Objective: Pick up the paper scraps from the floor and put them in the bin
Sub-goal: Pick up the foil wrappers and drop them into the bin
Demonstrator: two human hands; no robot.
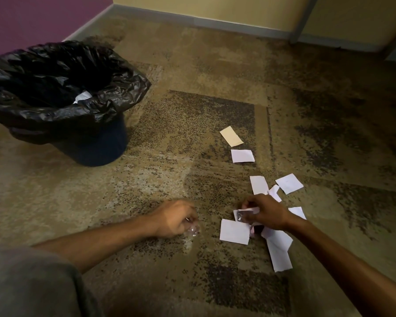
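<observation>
Several white paper scraps lie on the carpet at the right, among them a square scrap (234, 231), a long scrap (280, 255) and a tan scrap (231, 136) farther off. My right hand (264, 213) is down among them, fingers closed on a small crumpled scrap (242, 213). My left hand (174, 218) rests low on the carpet to the left, fingers curled around something small and shiny that I cannot identify. The bin (96, 145), dark with a black liner (124, 88), stands at the far left; a white scrap (82, 97) shows inside it.
Patterned brown carpet (192, 124) covers the floor between the bin and the scraps. A purple wall (32, 17) stands behind the bin and a yellow wall (215, 5) with a grey skirting runs along the back. My knee (28, 284) fills the lower left.
</observation>
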